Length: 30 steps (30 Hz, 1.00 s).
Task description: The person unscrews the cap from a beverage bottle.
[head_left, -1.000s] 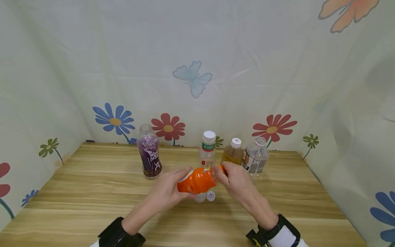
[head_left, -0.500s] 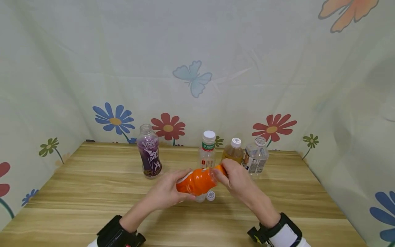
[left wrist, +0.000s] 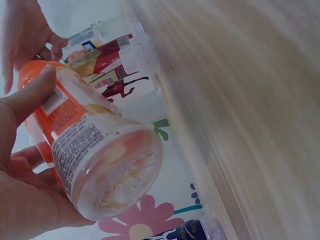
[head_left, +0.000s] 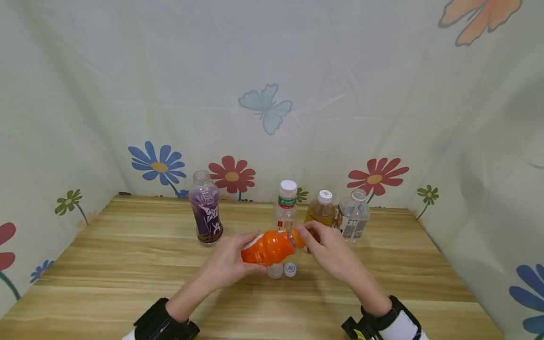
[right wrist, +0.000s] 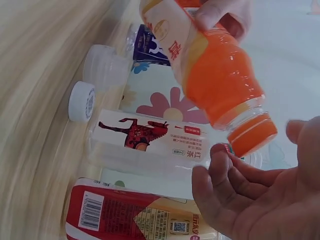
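My left hand (head_left: 231, 259) grips an orange-labelled drink bottle (head_left: 269, 248) round its body, tipped on its side with the neck to the right. In the left wrist view the bottle's clear base (left wrist: 120, 175) faces the camera. An orange cap (right wrist: 252, 135) sits on the neck. Around it my right hand (right wrist: 250, 190) is spread, the thumb standing apart from the cap and a fingertip right by its edge. Beneath the bottle on the table lie a translucent cap (head_left: 275, 270) and a white cap (head_left: 290, 269).
On the wooden table (head_left: 127, 264) stand an uncapped purple-labelled bottle (head_left: 207, 212) at left, a white-capped bottle (head_left: 287, 203) in the middle, an amber drink bottle (head_left: 320, 210) and an uncapped clear bottle (head_left: 352, 215) at right. A flowered cloth (head_left: 191, 71) hangs behind.
My right hand's fingers have loosened from round the orange cap, which now shows more. The bottle in my left hand has shifted slightly left.
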Each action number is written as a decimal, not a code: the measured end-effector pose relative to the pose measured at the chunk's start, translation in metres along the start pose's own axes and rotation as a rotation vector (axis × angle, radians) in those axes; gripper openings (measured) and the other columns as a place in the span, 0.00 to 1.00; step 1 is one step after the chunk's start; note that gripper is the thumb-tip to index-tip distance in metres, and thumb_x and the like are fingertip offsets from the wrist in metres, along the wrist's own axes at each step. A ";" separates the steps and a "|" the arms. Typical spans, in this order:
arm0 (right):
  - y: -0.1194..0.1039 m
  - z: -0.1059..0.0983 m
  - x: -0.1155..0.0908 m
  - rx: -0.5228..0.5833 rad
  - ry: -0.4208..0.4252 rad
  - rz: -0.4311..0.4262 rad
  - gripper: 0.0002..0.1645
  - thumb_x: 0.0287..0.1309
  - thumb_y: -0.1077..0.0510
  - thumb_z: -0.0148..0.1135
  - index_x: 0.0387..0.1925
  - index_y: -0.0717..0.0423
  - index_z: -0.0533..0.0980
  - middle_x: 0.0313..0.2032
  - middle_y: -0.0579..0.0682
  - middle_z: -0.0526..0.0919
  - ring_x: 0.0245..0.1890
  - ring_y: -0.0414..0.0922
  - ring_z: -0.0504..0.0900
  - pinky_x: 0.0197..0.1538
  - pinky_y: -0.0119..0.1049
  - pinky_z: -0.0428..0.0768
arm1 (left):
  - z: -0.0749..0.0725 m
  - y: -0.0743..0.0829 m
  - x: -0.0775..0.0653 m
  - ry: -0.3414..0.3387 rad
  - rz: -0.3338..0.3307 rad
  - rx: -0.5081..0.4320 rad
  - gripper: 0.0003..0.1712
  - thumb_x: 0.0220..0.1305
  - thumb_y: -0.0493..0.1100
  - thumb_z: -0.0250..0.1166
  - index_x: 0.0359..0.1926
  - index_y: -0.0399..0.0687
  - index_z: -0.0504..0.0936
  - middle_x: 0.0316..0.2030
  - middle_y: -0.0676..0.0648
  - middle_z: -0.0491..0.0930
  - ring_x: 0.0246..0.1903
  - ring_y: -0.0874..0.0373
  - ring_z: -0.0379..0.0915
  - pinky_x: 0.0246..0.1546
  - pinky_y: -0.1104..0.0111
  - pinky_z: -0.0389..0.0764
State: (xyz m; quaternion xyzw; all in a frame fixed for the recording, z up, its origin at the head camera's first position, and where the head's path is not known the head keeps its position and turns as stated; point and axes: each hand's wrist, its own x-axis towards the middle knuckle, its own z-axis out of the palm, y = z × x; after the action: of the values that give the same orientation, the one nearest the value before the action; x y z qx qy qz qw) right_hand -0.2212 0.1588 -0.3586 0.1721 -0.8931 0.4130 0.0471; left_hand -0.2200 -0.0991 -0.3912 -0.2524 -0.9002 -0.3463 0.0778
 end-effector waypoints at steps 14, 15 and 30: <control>-0.002 -0.002 -0.001 0.094 -0.091 0.022 0.22 0.70 0.46 0.57 0.51 0.61 0.78 0.33 0.47 0.82 0.32 0.49 0.82 0.33 0.34 0.80 | 0.003 -0.001 -0.001 0.055 0.029 0.072 0.43 0.43 0.50 0.82 0.62 0.45 0.77 0.53 0.49 0.79 0.49 0.54 0.77 0.52 0.61 0.73; -0.002 -0.001 -0.001 0.095 -0.094 0.017 0.22 0.70 0.47 0.57 0.51 0.61 0.78 0.34 0.47 0.82 0.32 0.48 0.82 0.34 0.32 0.79 | 0.003 -0.002 0.000 0.059 0.033 0.074 0.43 0.43 0.50 0.82 0.62 0.45 0.77 0.53 0.49 0.79 0.49 0.53 0.77 0.52 0.61 0.73; -0.005 -0.003 -0.004 0.101 -0.089 -0.062 0.21 0.70 0.56 0.59 0.58 0.66 0.75 0.46 0.52 0.81 0.40 0.45 0.83 0.40 0.28 0.79 | 0.003 -0.002 0.001 0.134 0.063 0.136 0.43 0.39 0.51 0.84 0.59 0.48 0.80 0.50 0.50 0.80 0.48 0.50 0.76 0.51 0.53 0.69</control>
State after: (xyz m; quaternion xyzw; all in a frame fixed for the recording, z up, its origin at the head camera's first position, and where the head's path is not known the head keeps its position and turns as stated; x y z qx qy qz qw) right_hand -0.2158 0.1592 -0.3547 0.2199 -0.8666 0.4477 0.0115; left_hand -0.2218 -0.0982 -0.3943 -0.2509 -0.9060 -0.2979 0.1656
